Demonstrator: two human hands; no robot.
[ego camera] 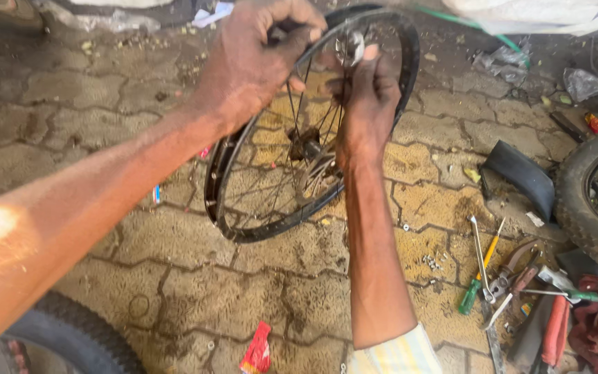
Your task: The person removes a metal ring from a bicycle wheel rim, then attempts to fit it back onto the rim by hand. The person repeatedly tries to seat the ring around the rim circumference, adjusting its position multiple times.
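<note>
Now both hands, left hand and right hand, grip the bare wheel rim; tools and a tyre lie nearby.

Both hands raised, fingers curled (gripping): left hand, right hand.

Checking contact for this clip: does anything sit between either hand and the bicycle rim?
Nothing visible does. The left hand closes directly on the top of the bare black rim, and the right hand reaches in among the spokes, its fingertips at a small metal part near the rim. The tools lie apart on the paving.
</note>
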